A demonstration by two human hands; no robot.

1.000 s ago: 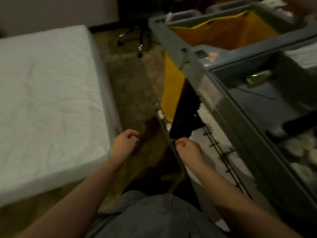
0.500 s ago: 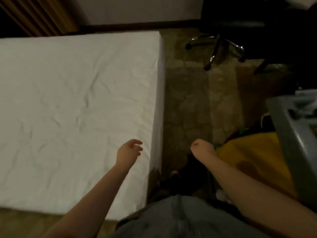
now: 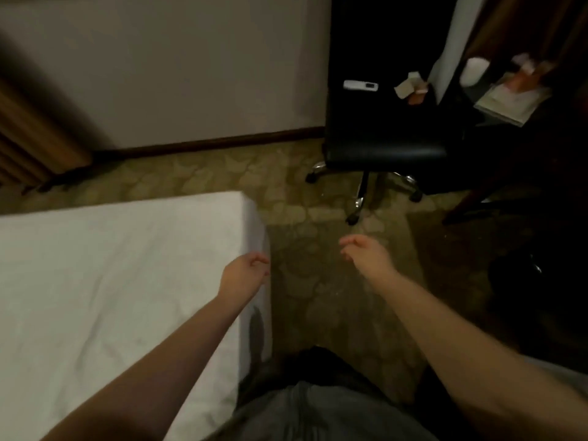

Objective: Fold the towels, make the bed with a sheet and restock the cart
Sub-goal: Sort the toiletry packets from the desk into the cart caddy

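Note:
A bed (image 3: 95, 281) covered with a smooth white sheet fills the lower left. My left hand (image 3: 245, 272) hangs over the bed's right edge near its far corner, fingers loosely curled, holding nothing. My right hand (image 3: 366, 253) is out over the patterned carpet to the right of the bed, fingers relaxed and empty. The cart and the towels are out of view.
A black swivel chair (image 3: 381, 148) on chrome legs stands ahead on the right, with a white remote (image 3: 361, 85) and papers on it. A dark desk (image 3: 509, 100) with papers is at the far right. Carpet (image 3: 318, 297) runs between bed and chair. A wall and curtain lie behind.
My view has swung left and up, away from the grey cart with its yellow bag, which has left the frame. Both empty hands moved with me along the bed's edge.

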